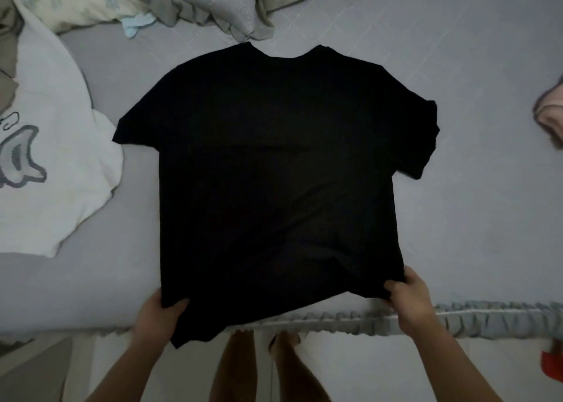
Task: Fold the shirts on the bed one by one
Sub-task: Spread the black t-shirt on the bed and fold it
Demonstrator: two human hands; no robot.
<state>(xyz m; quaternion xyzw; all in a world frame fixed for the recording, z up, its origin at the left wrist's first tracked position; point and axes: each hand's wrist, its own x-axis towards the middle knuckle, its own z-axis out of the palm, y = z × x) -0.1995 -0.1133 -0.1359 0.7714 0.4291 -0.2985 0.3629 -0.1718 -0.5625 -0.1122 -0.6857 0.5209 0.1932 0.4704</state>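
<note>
nearest the cam, the left hand (160, 315) is seen at the bottom-left hem corner of the black shirt (274, 164), thumb on top and fingers tucked under the cloth, so it is clamped on the hem. that corner is lifted off the mattress and hangs past the bed edge, over the frilled trim (475, 318). further right, the right hand (408, 295) is pinched on the bottom-right hem corner in the same way, thumb over, fingers under.

left to right across the bed (472, 219): a white garment w/ a grey print (51, 170) lies at the left edge, just beside the black shirt's left sleeve but apart from it. the black shirt is spread flat in the middle, collar pointing away from the person, both sleeves out to the sides; the right sleeve is a bit crumpled. a pink item (551, 118) is only partly in view at the far right. pillows (195, 2) are bunched along the top.

progress, as judged: the black shirt is laid out but no fold is seen in it yet, so the fold proper is not yet begun. the white garment looks unfolded too, prob. waiting its turn. no folded stack is visible.

rel. to the grip: the shirt body stretches away from both hands toward the pillows, hem held taut-ish between them.
</note>
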